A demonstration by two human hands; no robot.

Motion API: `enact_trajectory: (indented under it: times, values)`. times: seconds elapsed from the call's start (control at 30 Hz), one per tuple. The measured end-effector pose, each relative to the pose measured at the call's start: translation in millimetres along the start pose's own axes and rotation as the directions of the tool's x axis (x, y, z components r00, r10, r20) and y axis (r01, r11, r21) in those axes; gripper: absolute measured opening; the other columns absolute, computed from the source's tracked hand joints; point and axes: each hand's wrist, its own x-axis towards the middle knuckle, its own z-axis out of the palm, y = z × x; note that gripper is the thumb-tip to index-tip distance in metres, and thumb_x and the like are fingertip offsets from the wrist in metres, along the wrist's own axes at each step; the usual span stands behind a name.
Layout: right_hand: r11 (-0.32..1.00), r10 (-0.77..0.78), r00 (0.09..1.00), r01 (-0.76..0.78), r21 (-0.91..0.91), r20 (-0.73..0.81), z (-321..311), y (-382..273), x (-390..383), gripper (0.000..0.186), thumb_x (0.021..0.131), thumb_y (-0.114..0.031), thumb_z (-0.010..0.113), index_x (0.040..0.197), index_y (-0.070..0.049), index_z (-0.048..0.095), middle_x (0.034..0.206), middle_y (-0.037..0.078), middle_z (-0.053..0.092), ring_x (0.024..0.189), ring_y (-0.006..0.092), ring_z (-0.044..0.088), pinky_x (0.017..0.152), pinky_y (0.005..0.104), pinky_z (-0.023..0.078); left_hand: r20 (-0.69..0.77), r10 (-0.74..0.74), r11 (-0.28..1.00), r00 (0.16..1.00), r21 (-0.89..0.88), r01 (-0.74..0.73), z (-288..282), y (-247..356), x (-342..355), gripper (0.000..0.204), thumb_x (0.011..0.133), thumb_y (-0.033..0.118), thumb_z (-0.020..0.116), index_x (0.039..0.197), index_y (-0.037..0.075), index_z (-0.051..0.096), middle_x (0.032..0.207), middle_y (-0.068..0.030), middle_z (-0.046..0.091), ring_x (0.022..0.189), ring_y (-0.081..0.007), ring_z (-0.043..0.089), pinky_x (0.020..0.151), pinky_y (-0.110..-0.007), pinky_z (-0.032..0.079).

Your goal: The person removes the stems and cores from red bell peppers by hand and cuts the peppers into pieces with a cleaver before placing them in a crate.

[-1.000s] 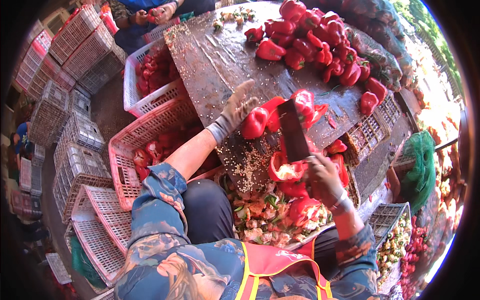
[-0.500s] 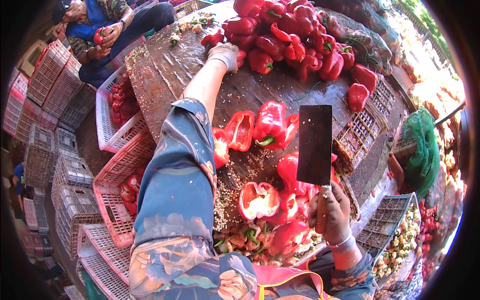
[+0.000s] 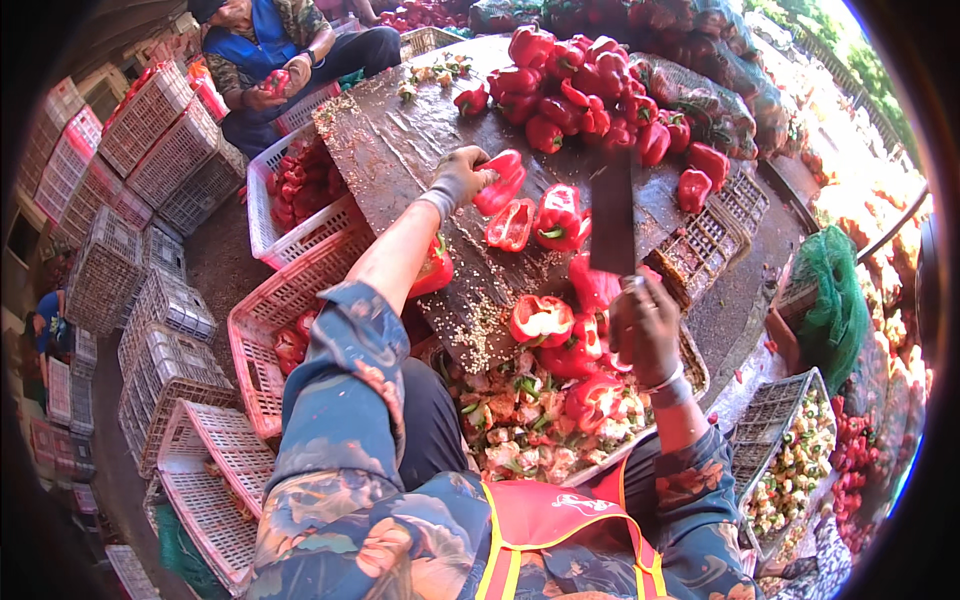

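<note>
My left hand (image 3: 462,180), in a pale glove, grips a red bell pepper (image 3: 500,184) above the wet wooden board (image 3: 390,165). My right hand (image 3: 645,328) is closed round the handle of a broad dark cleaver (image 3: 613,215), its blade pointing away from me. Between the hands lie a hollow pepper half (image 3: 510,225) and a pepper with its green stem (image 3: 562,217). Cut peppers (image 3: 542,321) rest nearer me, above a crate of pepper cores and trimmings (image 3: 515,420). Pale seeds are scattered over the board.
A heap of whole red peppers (image 3: 590,85) covers the board's far side, beside filled net sacks (image 3: 690,105). Plastic crates (image 3: 262,345) line the left. On the right stand a crate of cores (image 3: 790,465) and a green net (image 3: 832,295). A co-worker (image 3: 275,60) sits far left holding a pepper.
My left hand has come back from the heap toward me with a red pepper. The cleaver stays raised in my right hand, and the view has shifted.
</note>
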Motion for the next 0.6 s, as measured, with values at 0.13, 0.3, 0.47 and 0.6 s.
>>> enact_trajectory:
  times: [0.13,0.3,0.47,0.6]
  values:
    - [0.857,-0.414,0.907,0.415,0.305,-0.07,-10.3,-47.6,-3.1,0.025,0.102,-0.029,0.045,0.105,-0.005,0.051,0.068,0.005,0.054,0.052,0.0118,0.051,0.042,0.0252,0.039,-0.132,0.164,0.898,0.978,-0.391,-0.203,-12.6,72.2,-55.9,0.023,0.087,0.01,0.072,0.106,-0.001,0.063,0.095,-0.0041,0.067,0.086,-0.0084,0.059,0.078,-0.025,0.05]
    - [0.933,0.3,0.935,-0.246,-0.264,0.19,-5.6,35.9,1.5,0.017,0.101,-0.024,0.05,0.095,-0.009,0.055,0.067,-0.003,0.049,0.059,0.0075,0.049,0.05,0.0234,0.04,-0.296,0.505,0.858,0.811,0.07,-0.509,9.3,90.2,-106.5,0.036,0.073,0.012,0.079,0.104,0.002,0.063,0.1,-0.0144,0.065,0.095,-0.0287,0.063,0.083,-0.037,0.05]
    - [0.995,0.079,0.99,-0.071,-0.064,0.12,-48.1,13.1,14.8,0.015,0.1,-0.021,0.052,0.103,-0.006,0.055,0.061,-0.003,0.048,0.046,0.0069,0.044,0.04,0.0231,0.035,-0.261,0.146,0.966,0.954,-0.17,-0.194,6.3,50.1,-125.0,0.032,0.081,0.004,0.071,0.11,-0.001,0.061,0.105,-0.012,0.063,0.103,-0.0223,0.06,0.088,-0.033,0.048]
    - [0.99,-0.009,0.98,-0.019,-0.14,-0.201,-127.7,4.5,71.3,0.019,0.1,-0.024,0.053,0.108,-0.007,0.056,0.063,-0.003,0.05,0.046,0.0065,0.044,0.039,0.0231,0.037,-0.201,0.275,0.961,0.94,0.057,-0.269,15.5,40.6,-112.6,0.026,0.087,0.008,0.068,0.111,0.0,0.061,0.102,-0.0092,0.062,0.1,-0.0178,0.058,0.083,-0.03,0.049]
